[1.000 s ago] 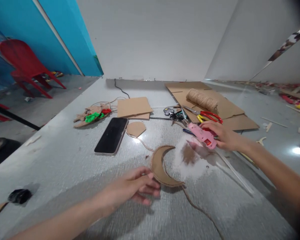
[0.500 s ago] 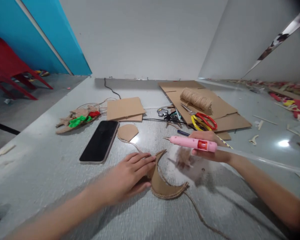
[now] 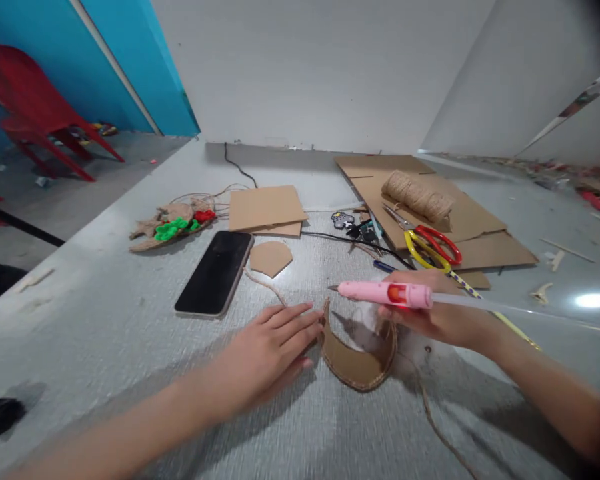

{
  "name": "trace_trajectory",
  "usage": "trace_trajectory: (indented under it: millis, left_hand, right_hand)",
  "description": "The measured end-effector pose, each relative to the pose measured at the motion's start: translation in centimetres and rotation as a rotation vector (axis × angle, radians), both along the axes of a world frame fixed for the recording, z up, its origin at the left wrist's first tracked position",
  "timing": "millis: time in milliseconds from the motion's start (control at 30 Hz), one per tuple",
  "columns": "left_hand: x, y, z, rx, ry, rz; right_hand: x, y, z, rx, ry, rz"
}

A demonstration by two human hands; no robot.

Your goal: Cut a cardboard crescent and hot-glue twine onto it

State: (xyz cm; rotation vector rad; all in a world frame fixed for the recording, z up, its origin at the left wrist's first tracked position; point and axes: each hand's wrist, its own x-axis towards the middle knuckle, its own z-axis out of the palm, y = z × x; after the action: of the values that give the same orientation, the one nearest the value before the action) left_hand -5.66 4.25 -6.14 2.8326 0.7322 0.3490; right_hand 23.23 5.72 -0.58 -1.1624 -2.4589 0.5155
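R hand [image 3: 437, 319] grips pink pen-shaped glue gun [image 3: 385, 293], nozzle pointing left, just above brown crescent cardboard cutout [image 3: 356, 358] mid-table [image 3: 105, 320] near front edge. L hand [image 3: 267, 353], fingers spread flat, touches crescent's left tip. Black phone [image 3: 215, 272] lies further back-left.

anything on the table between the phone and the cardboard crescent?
In the head view, the left hand lies flat between the phone and the cardboard crescent, its fingertips at the crescent's edge. A thin twine strand also crosses that stretch.
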Motion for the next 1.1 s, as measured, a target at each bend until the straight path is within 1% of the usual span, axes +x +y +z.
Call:
trace_trajectory:
  millis: [67, 200, 333, 467, 600, 767, 1000, 1100]
  left_hand:
    - [-0.7, 0.3, -0.6, 0.0, -0.001, -0.059]
    - [-0.7, 0.4, -1.4, -0.007, -0.037, -0.084]
    - [-0.6, 0.4, -1.5, 0.014, -0.025, -0.085]
    - [-0.7, 0.4, -1.5, 0.015, -0.024, -0.073]
    - [-0.8, 0.5, -1.6, -0.003, -0.022, -0.082]
    - [-0.8, 0.4, -1.6, -0.069, -0.054, -0.074]
    - [-0.8, 0.5, -1.7, -0.087, -0.08, -0.076]
    - [-0.8, 0.5, -1.8, -0.087, -0.091, -0.07]
  right_hand:
    - [-0.2, -0.3, -0.2, 0.019, -0.033, 0.018]
    - [-0.7, -1.0, -1.2, 0.01, -0.047, 0.001]
    - [-0.9, -1.3, -2.1, 0.009, -0.044, -0.044]
    - [-0.5, -1.2, -2.7, 0.0, -0.071, -0.051]
    - [-0.3, -1.1, -2.9, 0.025, -0.068, -0.028]
    - [-0.6, -1.0, -2.8, 0.031, -0.06, -0.028]
    - [-0.6, -1.0, -3.1, 0.073, -0.074, -0.033]
    - [-0.6, -1.0, -3.3, 0.064, -0.066, -0.043]
